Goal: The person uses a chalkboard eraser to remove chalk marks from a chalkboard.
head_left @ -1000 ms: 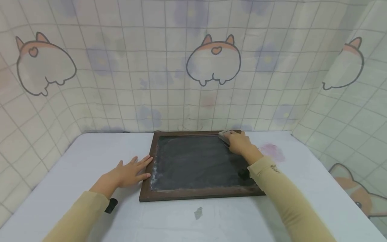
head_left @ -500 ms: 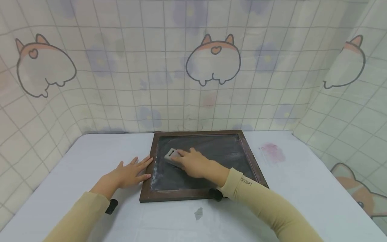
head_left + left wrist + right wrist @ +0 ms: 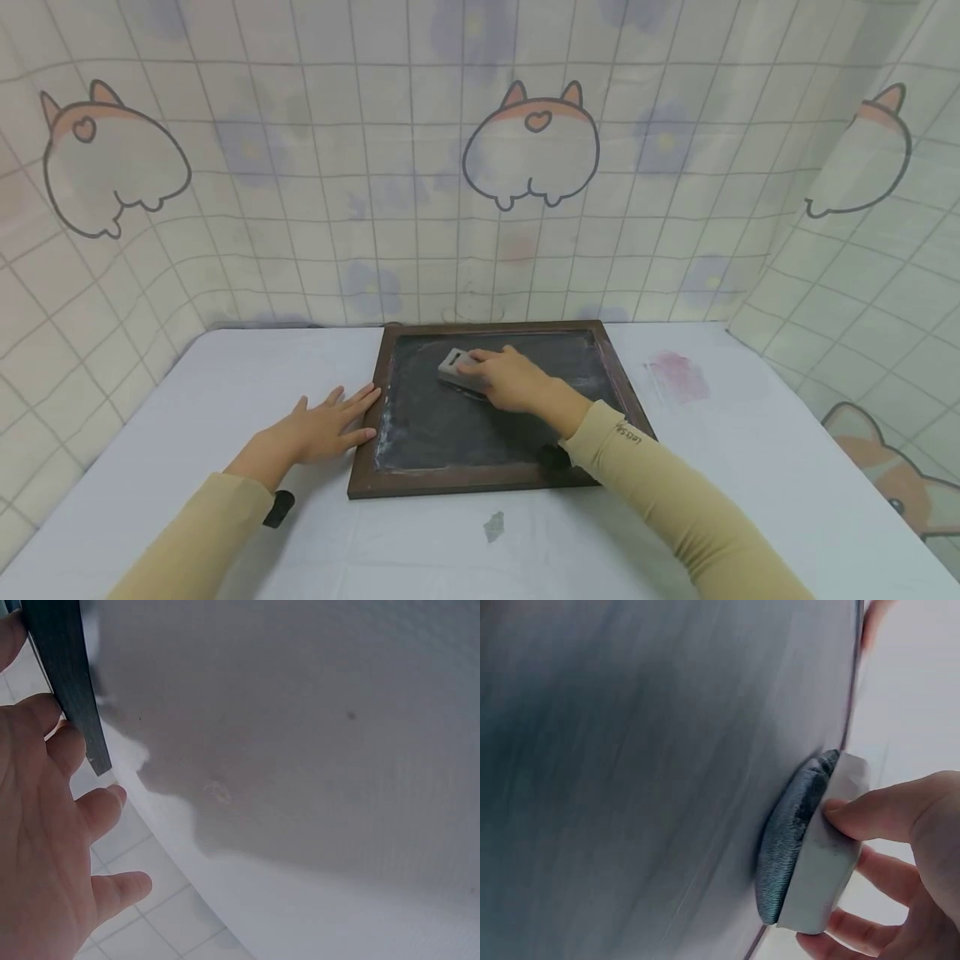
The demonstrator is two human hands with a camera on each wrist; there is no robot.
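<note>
A chalkboard [image 3: 450,433] in a brown wooden frame lies flat on the white table, with chalk residue along its left edge and faint streaks elsewhere. My right hand [image 3: 517,382] grips a grey-white chalkboard eraser [image 3: 454,367] over the upper middle of the board. In the right wrist view, the thumb and fingers pinch the hard back of the eraser [image 3: 823,870], and its dark fabric pad faces the board surface. My left hand [image 3: 318,429] rests with spread fingers at the board's left frame. In the left wrist view, those fingers touch the frame [image 3: 71,682] from the side.
The white table [image 3: 255,367] extends around the board. A pink chalky smudge [image 3: 677,377] marks it at the right, and a small grey-green patch [image 3: 493,527] lies in front. A tile-patterned curtain [image 3: 420,208] with cartoon dogs encloses the back and sides.
My right hand swept the eraser from the board's upper right corner to its left part, then a little back right and away from me. The left hand stayed in place.
</note>
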